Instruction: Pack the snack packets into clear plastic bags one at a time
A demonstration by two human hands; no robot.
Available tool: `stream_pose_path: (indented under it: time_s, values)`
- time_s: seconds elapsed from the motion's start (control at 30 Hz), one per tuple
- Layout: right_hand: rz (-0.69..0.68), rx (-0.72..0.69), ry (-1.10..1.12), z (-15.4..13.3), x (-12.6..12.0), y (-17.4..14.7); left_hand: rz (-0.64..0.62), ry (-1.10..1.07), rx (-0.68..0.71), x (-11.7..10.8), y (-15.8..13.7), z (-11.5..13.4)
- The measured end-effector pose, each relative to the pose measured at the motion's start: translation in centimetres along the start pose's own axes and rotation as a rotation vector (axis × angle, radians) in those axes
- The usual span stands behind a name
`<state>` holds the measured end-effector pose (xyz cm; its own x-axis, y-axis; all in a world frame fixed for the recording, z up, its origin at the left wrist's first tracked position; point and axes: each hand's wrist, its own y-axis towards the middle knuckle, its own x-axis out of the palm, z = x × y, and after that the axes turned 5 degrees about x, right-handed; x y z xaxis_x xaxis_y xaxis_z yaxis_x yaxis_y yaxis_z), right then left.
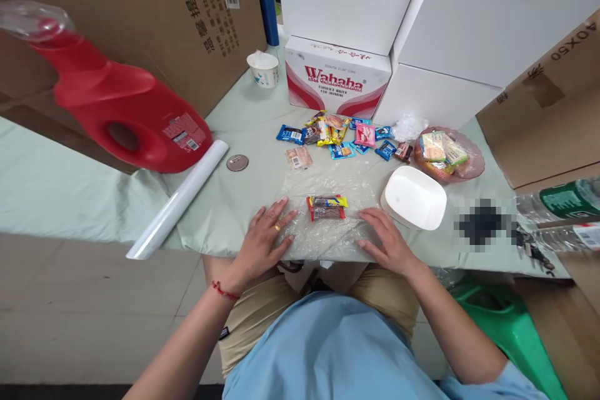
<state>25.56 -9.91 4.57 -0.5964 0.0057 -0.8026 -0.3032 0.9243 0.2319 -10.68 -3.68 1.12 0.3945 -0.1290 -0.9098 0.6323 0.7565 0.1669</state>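
Observation:
My left hand (pixel 268 234) lies with its fingers spread at the left side of a sheet of clear plastic film (pixel 323 245). At the sheet's right side rests my right hand (pixel 385 239), fingers apart and holding nothing. Between the hands, a small group of wrapped snack bars (pixel 327 207) in red, brown and yellow packaging lies on the film. Neither hand touches the bars. Just beyond my right hand stands a white plastic container (pixel 415 197).
Assorted packaged snacks (pixel 338 132) lie in front of a Wahaha water carton (pixel 335 78). To the right is a pink bowl (pixel 474 165) of snacks. A white film roll (pixel 180 200) and a large red bottle (pixel 126 106) are on the left; a paper cup (pixel 264 70) stands behind.

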Motion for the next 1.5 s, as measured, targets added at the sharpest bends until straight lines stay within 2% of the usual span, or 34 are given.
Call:
stream_pose_path:
  time_s: [0.1, 0.2, 0.33, 0.5, 0.63, 0.7, 0.8, 0.93, 1.07, 1.1, 1.17, 1.23, 1.27, 1.3, 1.37, 1.4, 1.47, 1.5]
  values:
    - [-0.047, -0.003, 0.001, 0.5, 0.8, -3.5, -0.083, -0.031, 0.067, -0.5, -1.2, 0.0]
    - [-0.05, 0.029, -0.014, 0.7, 2.0, -4.7, -0.141, -0.042, 0.105, -0.9, -1.4, -0.3]
    - [-0.05, 0.022, 0.075, 0.9, 1.9, -3.2, -0.207, -0.043, 0.144, -1.3, -1.0, -1.1]
    - [-0.08, -0.028, 0.157, 1.0, -0.9, 0.8, -0.226, -0.079, 0.144, -2.0, -0.3, -1.8]
    - [-0.16, 0.011, 0.08, 1.1, -3.0, 4.9, -0.105, -0.245, 0.037, -3.0, 1.5, -2.0]
    - [-0.203, 0.082, 0.042, 1.2, -3.7, 7.0, -0.034, -0.375, -0.07, -3.3, 3.0, -2.0]
    - [-0.254, 0.231, -0.057, 1.6, -3.8, 10.0, 0.004, -0.472, -0.269, -3.3, 5.6, -2.0]
    - [-0.382, 0.439, -0.397, 2.0, -2.8, 12.8, 0.072, -0.423, -0.42, -2.3, 8.5, -2.4]
    - [-0.491, 0.511, -0.58, 1.8, -1.5, 13.5, 0.14, -0.403, -0.504, -2.0, 9.5, -2.8]
    - [-0.496, 0.51, -0.59, 1.7, -1.3, 13.5, 0.188, -0.379, -0.522, -2.1, 9.4, -2.8]
    - [-0.506, 0.51, -0.611, 1.6, -1.1, 13.3, 0.376, -0.257, -0.541, -2.6, 8.4, -2.3]
    - [-0.51, 0.511, -0.624, 1.6, -1.0, 13.2, 0.615, -0.062, -0.517, -2.9, 6.9, -0.9]
    - [-0.512, 0.512, -0.628, 1.6, -1.0, 13.2, 0.698, 0.029, -0.48, -2.9, 6.0, 0.1]
    - [-0.515, 0.514, -0.63, 1.6, -1.0, 13.2, 0.725, 0.095, -0.427, -2.8, 5.2, 1.4]
    - [-0.524, 0.522, -0.634, 1.7, -0.9, 13.2, 0.628, 0.17, -0.233, -2.0, 4.0, 4.2]
    - [-0.531, 0.526, -0.636, 1.7, -0.8, 13.3, 0.534, 0.173, -0.107, -1.4, 3.7, 5.5]
    - [-0.544, 0.532, -0.644, 1.7, -0.7, 13.4, 0.381, 0.16, 0.103, 0.0, 4.1, 7.4]
    - [-0.554, 0.535, -0.648, 1.7, -0.7, 13.4, 0.333, 0.159, 0.143, 0.7, 4.7, 7.9]
